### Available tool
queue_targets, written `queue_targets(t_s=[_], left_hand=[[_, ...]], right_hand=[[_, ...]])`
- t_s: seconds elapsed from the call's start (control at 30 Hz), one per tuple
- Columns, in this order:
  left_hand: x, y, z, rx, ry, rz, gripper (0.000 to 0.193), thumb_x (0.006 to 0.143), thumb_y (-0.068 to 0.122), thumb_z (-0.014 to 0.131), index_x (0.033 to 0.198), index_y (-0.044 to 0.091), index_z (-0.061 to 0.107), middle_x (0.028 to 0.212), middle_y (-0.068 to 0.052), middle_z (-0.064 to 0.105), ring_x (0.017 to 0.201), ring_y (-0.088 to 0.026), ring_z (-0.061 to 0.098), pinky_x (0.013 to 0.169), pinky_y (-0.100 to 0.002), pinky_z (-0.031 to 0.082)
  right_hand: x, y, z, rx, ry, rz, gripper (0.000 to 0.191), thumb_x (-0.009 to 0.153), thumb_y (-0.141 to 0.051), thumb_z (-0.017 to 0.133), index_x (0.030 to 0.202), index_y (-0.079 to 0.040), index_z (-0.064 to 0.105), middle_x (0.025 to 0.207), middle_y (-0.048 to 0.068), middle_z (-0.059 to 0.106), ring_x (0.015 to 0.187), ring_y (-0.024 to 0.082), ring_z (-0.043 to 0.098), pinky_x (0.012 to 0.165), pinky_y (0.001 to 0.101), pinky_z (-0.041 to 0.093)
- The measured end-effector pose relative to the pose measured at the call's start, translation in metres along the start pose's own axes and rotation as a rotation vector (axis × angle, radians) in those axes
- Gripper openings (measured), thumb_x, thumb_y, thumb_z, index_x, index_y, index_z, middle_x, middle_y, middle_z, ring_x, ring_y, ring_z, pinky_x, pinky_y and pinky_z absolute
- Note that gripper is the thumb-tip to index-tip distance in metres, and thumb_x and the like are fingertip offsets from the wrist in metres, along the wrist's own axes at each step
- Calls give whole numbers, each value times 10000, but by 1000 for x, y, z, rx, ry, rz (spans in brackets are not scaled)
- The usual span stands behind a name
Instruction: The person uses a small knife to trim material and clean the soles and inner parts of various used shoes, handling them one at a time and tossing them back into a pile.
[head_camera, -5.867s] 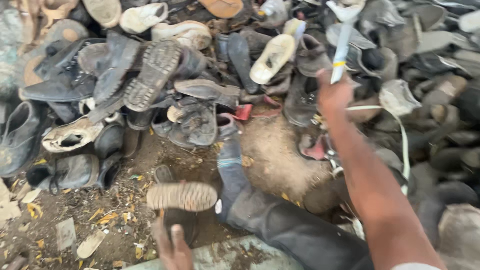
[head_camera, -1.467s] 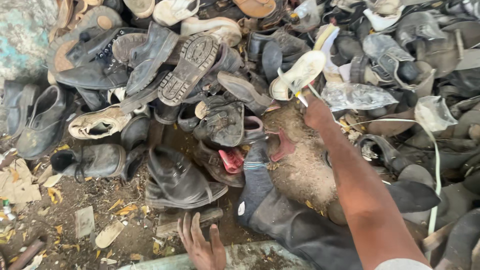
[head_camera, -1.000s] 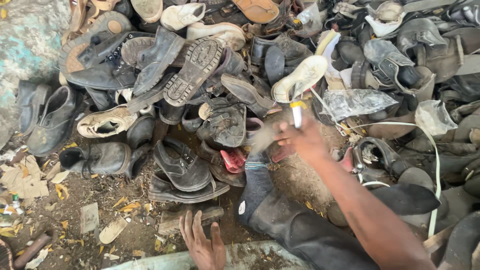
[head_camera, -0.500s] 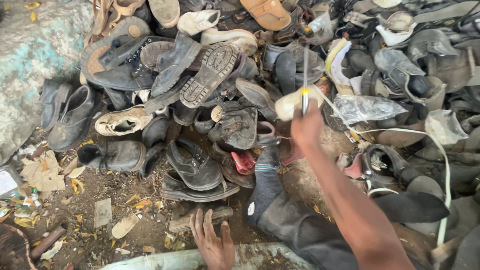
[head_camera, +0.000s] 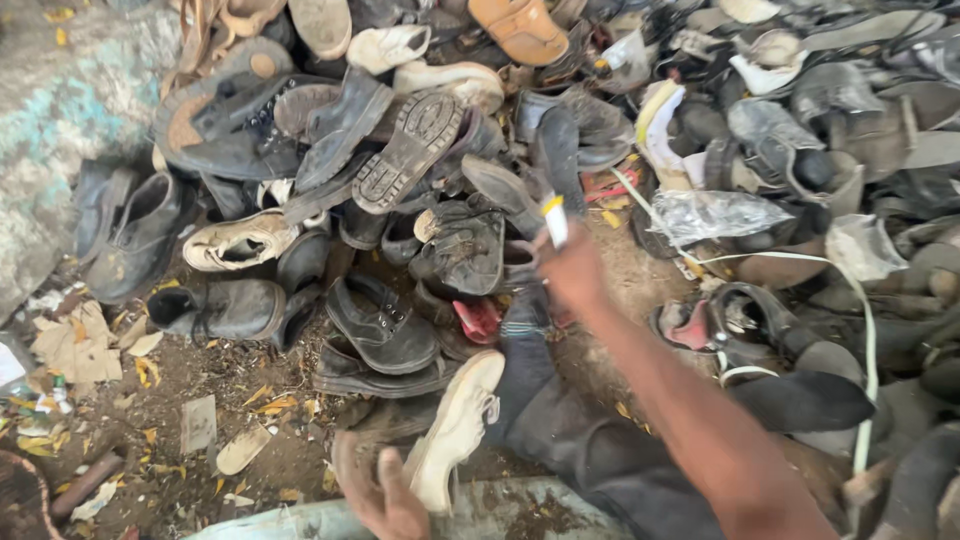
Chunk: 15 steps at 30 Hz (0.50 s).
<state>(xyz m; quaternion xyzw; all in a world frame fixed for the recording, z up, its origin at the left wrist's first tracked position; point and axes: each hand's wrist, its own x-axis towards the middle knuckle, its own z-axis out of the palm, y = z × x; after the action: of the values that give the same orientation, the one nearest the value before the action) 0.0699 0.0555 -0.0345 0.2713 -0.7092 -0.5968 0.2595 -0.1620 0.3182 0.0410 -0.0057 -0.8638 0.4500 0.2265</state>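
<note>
My right hand (head_camera: 572, 272) reaches out over a heap of worn shoes, shut on a slim white cutter with a yellow tip (head_camera: 554, 218) that points up. At the bottom edge my left hand (head_camera: 385, 497) is low, fingers apart, against the side of a pale white shoe (head_camera: 455, 428) lying sole-up on the ground. A black lace-up shoe (head_camera: 382, 322) sits on another dark shoe just beyond it. My leg in dark grey trousers (head_camera: 575, 445) stretches under my right arm.
Dark boots, soles and sandals are piled across the top and right. A crumpled clear plastic wrap (head_camera: 715, 212) and a white strap (head_camera: 868, 330) lie at the right. Dirt with dry leaves and paper scraps (head_camera: 75, 340) is at the left, by a rough painted wall (head_camera: 60, 130).
The pale shoe that was up by my right hand now lies low beside my left hand. My right hand has drawn back slightly with the cutter. The view has shifted right.
</note>
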Motion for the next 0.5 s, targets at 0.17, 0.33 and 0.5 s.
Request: queue_targets(t_s=[0.17,0.33,0.5], left_hand=[[-5,-48,22,694,-125,317,472,851,347,683,1183,11,698,1516,-236,521,1472,-484,405,1156,-605,356],[-15,-62,21,666,-142,392,444,958,303,562,1244,-9,694,1465,-269,546,1474,-494,394,1199,-590,324],[-9,-61,22,717,-154,455,409,987,249,491,1231,-6,698,1439,-296,563,1457,-513,405,1194,-607,323]], right_hand=[[101,123,14,-566,-43,324,854,890,-389,783,1381,167,359,1104,328,649,1058,521,638,933,546,510],[164,156,41,-588,-264,-344,324,941,-274,716,1200,-84,672,1191,289,663,1156,492,635,1157,524,405],[169,166,58,-679,-371,-67,333,918,-179,624,1200,-5,650,1048,305,702,1025,502,668,950,538,518]])
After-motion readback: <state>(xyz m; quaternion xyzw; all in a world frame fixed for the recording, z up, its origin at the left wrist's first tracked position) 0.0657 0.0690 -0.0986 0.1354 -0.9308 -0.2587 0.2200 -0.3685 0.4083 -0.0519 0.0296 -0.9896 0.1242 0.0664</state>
